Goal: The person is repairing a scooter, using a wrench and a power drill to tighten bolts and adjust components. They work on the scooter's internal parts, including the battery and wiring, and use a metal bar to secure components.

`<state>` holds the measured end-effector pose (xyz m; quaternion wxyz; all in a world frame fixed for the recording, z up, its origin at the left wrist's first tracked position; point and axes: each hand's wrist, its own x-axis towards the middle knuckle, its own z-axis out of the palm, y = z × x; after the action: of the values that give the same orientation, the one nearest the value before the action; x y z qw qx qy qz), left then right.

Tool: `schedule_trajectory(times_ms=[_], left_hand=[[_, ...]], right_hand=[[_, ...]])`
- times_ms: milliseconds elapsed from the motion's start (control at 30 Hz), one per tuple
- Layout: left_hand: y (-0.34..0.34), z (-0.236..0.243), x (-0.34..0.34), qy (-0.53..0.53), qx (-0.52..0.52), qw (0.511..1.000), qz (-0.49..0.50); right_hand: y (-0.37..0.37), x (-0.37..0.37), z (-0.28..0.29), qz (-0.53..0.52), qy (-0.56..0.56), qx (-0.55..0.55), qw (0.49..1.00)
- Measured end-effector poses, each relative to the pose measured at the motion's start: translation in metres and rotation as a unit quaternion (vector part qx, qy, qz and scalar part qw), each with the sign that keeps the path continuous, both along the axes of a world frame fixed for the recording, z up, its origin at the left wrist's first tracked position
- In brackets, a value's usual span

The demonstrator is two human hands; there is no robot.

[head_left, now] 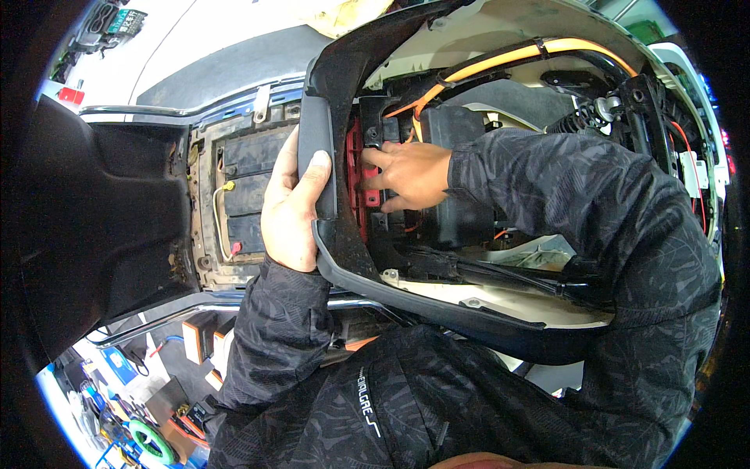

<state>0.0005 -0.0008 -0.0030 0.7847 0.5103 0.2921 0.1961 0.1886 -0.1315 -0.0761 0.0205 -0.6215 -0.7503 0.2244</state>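
Head view: left hand (291, 217) is clasping likely stiff black panel (315, 125), suitably by its rim; right hand (414, 173) is resting spread-fingered.

Our left hand (291, 215) holds the black rim (316, 125), with the thumb on top and some fingers tucked out of sight behind it. Our right hand (410, 173) reaches down to a red part (354, 168), its fingers bent and spread; we can't tell if they pinch it. A fat orange cable (574, 44) curves over the top right. Left of the rim, we see dark boxes (254, 152) in a row, plus a yellow cap (229, 186) and a pinkish-red cap (236, 248).
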Motion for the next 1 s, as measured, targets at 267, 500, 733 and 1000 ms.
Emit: schedule_trajectory(times_ms=[267, 500, 733, 1000], left_hand=[[0.002, -0.002, 0.000, -0.003, 0.014, 1.000, 0.001], [0.001, -0.001, 0.000, -0.021, -0.028, 0.999, 0.003], [0.000, 0.000, 0.000, -0.026, -0.037, 0.999, 0.000], [-0.001, -0.004, 0.002, -0.019, -0.020, 1.000, 0.008]], right_hand=[[0.005, -0.004, 0.000, 0.018, -0.026, -0.023, 0.999], [-0.003, -0.016, 0.001, -0.128, 0.008, 0.010, 0.992], [-0.003, -0.018, 0.014, -0.265, 0.017, -0.003, 0.964], [-0.003, -0.023, 0.012, -0.325, 0.045, -0.038, 0.944]])
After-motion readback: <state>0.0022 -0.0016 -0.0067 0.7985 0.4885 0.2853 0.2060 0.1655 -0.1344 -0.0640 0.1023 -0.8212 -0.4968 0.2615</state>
